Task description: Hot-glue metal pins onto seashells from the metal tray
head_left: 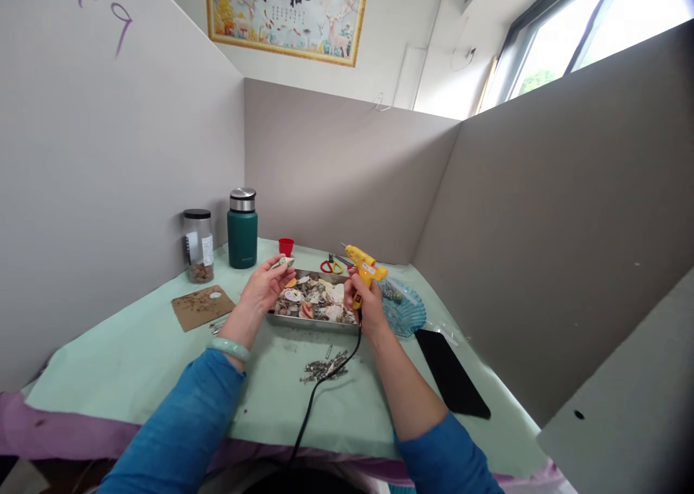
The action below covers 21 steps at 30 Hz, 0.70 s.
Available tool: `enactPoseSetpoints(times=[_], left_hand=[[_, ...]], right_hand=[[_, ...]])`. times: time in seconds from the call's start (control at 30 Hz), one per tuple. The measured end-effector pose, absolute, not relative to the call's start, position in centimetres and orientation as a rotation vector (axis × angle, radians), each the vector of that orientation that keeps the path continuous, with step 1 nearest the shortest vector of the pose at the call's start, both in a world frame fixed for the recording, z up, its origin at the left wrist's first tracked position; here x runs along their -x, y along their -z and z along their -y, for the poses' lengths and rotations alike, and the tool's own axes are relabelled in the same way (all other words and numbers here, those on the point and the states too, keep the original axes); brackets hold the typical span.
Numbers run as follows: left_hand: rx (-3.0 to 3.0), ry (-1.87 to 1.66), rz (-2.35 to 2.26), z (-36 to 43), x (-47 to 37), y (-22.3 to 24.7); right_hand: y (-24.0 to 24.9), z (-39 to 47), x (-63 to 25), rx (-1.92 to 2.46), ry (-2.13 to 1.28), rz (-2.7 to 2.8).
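Observation:
My right hand (366, 302) is wrapped round the handle of a yellow glue gun (367, 266), its nozzle tilted up and to the left. The black cord (319, 385) runs from the handle down over the table's front edge. Between thumb and fingers of my left hand (265, 284) is a small pale greenish shell (285, 261), partly covered by the fingertips. Both hands are above a metal tray (303, 322) full of mixed seashells (306, 295). Below the tray lies a small heap of metal clips (325, 367), partly under the cord.
At the left stand a jar (199, 248) and a green thermos (242, 233), with a brown board (202, 307) in front. A red cup (285, 247) and scissors (332, 266) sit behind the tray. Rightward are a blue shell-shaped dish (409, 317) and a black slab (452, 375). Grey partitions (347, 168) enclose the table.

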State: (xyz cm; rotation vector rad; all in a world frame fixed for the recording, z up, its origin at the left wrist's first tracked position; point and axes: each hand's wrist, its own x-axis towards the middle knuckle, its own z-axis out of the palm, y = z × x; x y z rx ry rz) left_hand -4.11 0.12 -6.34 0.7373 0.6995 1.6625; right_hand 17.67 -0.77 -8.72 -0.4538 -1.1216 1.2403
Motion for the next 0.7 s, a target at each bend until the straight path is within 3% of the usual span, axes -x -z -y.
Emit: enactPoseSetpoints(times=[0.7], left_hand=[[-0.848, -1.554, -0.697, -0.1, 3.5, 6.6]], right_hand=[[10.0, 1.2, -16.5, 0.618, -1.166, 1.494]])
